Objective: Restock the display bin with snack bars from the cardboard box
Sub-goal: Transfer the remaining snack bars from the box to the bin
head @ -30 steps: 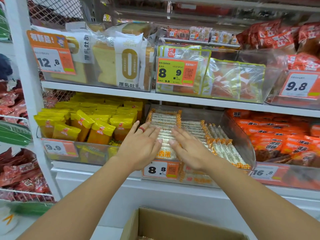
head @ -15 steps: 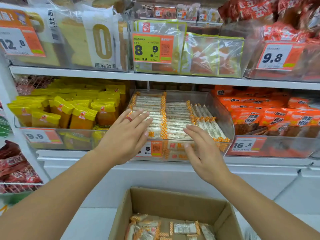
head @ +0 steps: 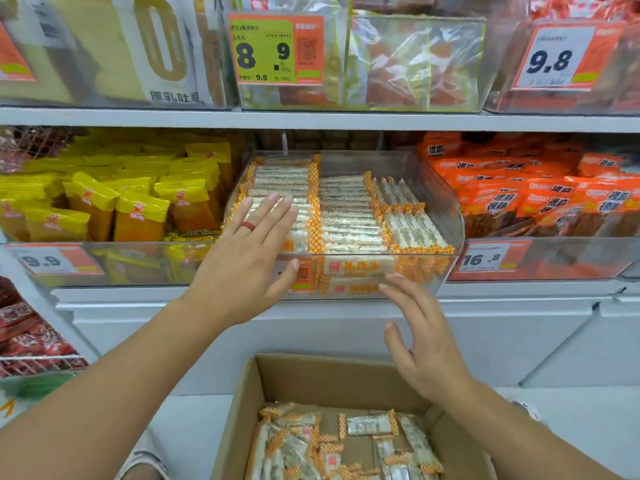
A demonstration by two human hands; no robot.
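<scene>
Snack bars point(head: 346, 216) fill the clear bin point(head: 446, 216) beyond the flat, empty left hand point(head: 246, 268); the spread, empty right hand point(head: 426, 344) hovers above the box point(head: 332, 375).

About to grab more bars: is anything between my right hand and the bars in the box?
Nothing visible. The right hand hangs open above the cardboard box, whose top is open, and the snack bars lie uncovered inside.

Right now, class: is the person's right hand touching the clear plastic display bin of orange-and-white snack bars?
Apart. The head view shows the right hand open below the clear plastic display bin, the white shelf front visible between its fingertips and the bin's base.
</scene>
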